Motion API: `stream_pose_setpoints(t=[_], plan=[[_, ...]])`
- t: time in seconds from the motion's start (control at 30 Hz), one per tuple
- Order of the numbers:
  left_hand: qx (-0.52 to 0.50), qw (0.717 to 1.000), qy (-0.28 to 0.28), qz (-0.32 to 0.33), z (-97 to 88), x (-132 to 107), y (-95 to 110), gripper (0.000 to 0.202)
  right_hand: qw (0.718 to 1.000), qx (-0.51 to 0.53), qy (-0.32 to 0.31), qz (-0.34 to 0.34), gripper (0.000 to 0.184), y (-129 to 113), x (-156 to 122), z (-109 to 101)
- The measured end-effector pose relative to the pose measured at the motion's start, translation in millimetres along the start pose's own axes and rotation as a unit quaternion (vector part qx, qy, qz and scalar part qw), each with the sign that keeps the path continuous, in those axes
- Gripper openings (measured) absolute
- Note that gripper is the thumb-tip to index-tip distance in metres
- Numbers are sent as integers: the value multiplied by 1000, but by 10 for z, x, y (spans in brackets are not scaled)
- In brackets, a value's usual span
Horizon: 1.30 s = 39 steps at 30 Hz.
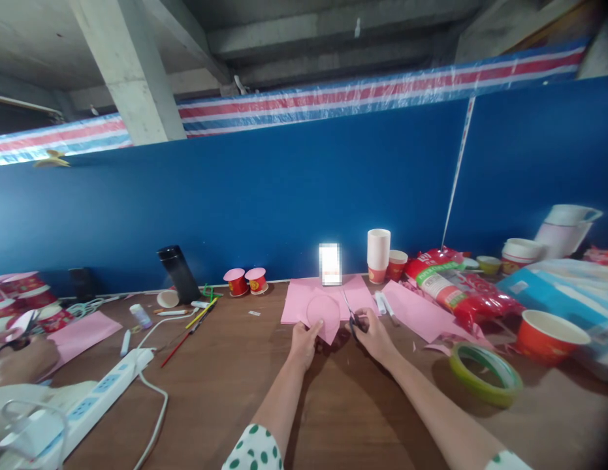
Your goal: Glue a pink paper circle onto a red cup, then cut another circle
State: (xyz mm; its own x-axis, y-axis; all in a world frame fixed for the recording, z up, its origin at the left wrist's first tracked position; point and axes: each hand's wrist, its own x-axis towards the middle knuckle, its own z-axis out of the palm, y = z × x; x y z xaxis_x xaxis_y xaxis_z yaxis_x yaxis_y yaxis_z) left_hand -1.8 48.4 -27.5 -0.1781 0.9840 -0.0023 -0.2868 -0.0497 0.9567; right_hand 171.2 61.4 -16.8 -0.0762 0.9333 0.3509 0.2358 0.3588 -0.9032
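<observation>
Left hand (305, 344): grasping the pink paper piece (322, 312) by its lower left edge, thumb on top. The piece is above the pink sheets (294, 301) at mid-tabletop (210, 398); it bears a round outline, and 1 pointed corner aims back toward the wearer, slightly right.

Right hand (376, 334): grasping the scissors (347, 303) by their dark handles, just right of the piece. Scissors' long axis runs obliquely, handles near the wearer, blade tips pointing away and leaning left. Blade contact with the paper: cannot tell.

Surroundings: 1 lit screen (330, 264) stands upright at the back of the sheets. A white paper cup stack (379, 247) is right of it. 2 small red cups with pink discs on top (238, 284) stand to the left; the green tape roll (510, 395) lies at right. At far left, a co-worker's hand (29, 359) is beside another pink sheet (85, 336).
</observation>
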Motion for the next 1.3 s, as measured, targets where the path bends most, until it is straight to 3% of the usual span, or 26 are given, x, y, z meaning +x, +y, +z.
stream_pose_setpoints(t=[0.17, 0.43, 0.7, 1.0, 1.3], plan=[[-17, 1000, 25, -10, 13, 26, -17, 30, 1000, 3, -6, 17, 43, 15, -5, 0], [-92, 991, 89, -38, 110, 184, 72, 28, 996, 85, -4, 40, 40, -38, -12, 84], [-134, 987, 71, -50, 110, 156, 108, 27, 986, 132, -57, 87, 32, -102, -54, 144], [-82, 991, 77, -76, 142, 62, 84, 30, 967, 187, -99, 141, 34, -157, -93, 186], [-103, 990, 61, -77, 154, 16, 135, 35, 966, 194, -91, 147, 39, -122, -92, 182]])
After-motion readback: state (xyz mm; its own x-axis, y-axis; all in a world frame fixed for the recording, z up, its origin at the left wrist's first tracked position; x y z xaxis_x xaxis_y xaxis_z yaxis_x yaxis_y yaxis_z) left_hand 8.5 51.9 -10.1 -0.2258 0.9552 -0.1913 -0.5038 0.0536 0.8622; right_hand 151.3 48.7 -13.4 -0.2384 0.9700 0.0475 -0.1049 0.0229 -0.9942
